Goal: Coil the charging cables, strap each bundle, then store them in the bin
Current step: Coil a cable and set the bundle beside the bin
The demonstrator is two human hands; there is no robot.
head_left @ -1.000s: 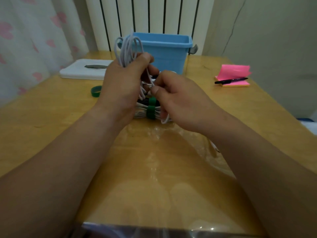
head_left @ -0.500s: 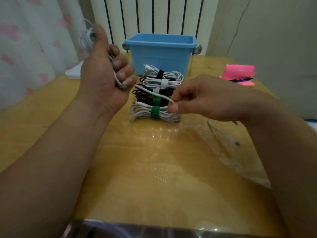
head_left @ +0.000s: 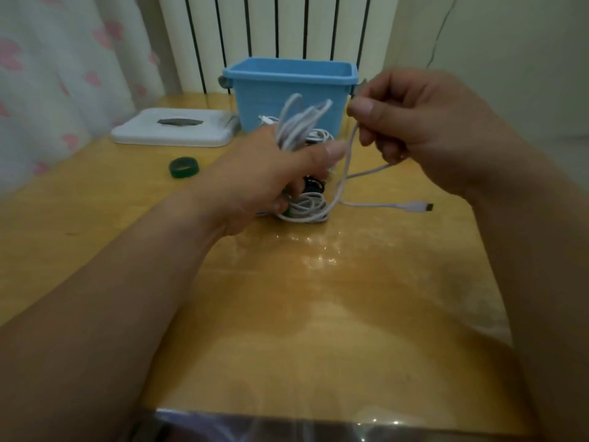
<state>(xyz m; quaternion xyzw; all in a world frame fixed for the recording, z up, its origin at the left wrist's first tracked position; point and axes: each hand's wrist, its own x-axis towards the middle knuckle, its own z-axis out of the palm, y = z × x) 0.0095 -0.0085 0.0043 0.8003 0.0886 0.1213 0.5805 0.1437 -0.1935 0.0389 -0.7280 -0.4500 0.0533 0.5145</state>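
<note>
Since coiling looked half done, the glossy wooden table (head_left: pixel 302 314), set against curtain (head_left: pixel 63 74) and radiator (head_left: pixel 287 27), served as staging. Blue bin (head_left: pixel 287 90) waited at the back; strapped bundles (head_left: pixel 307 207) lay just before it, not yet stored. Left hand (head_left: pixel 264 183) fisted round the white cable (head_left: pixel 302 119) loops, keeping them together. Right hand (head_left: pixel 414 122) pinched the loose run, probably feeding another loop, plug (head_left: pixel 416 207) hanging free. Green strap roll (head_left: pixel 184 167) sat near, likely for this bundle.

Left hand (head_left: pixel 261 173) gripping coiled white cable (head_left: pixel 299 122), right hand (head_left: pixel 414 119) pinching its tail
</note>
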